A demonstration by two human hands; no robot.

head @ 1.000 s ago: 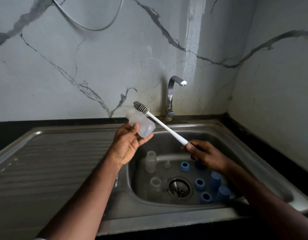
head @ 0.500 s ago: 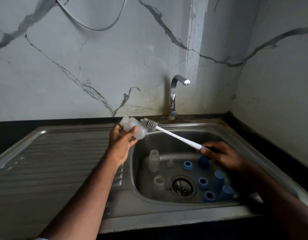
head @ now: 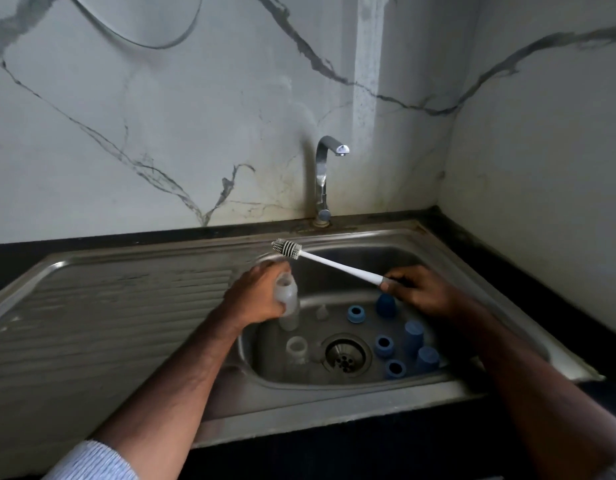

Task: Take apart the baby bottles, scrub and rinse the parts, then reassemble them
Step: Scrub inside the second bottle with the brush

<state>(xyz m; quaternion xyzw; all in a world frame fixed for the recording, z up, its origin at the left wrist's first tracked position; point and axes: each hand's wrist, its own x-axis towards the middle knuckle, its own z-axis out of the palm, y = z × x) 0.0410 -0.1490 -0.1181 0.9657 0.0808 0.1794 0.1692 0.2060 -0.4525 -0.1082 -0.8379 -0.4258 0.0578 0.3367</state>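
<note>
From my remote seat I see the left hand (head: 256, 295) wrapped around a translucent frosted plastic baby bottle body (head: 285, 289), held over the left edge of the stainless-steel sink basin (head: 368, 258); the bottle is blurred, and I cannot tell which way its mouth faces. The right hand (head: 424, 292) grips the dark end of a long white-handled bottle brush (head: 337, 265), whose shaft runs toward 10 o'clock so that the grey-and-white bristle head (head: 286, 248) hangs just above and clear of the held bottle. On the basin floor, a second translucent bottle body (head: 290, 318) stands directly below the held one, and a third (head: 296, 348) stands at 9 o'clock of the round metal drain (head: 346, 356). A small clear teat (head: 322, 311) sits at 12 o'clock of the drain. Three blue screw rings (head: 355, 314) (head: 384, 345) (head: 394, 369) and three blue domed caps (head: 385, 304) (head: 413, 333) (head: 427, 358) lie between 1 and 4 o'clock of the drain. A chrome gooseneck tap (head: 323, 174) rises at 12 o'clock of the basin against the grey-veined marble wall (head: 161, 133). The ribbed steel draining board (head: 109, 317) extends toward 9 o'clock.
</note>
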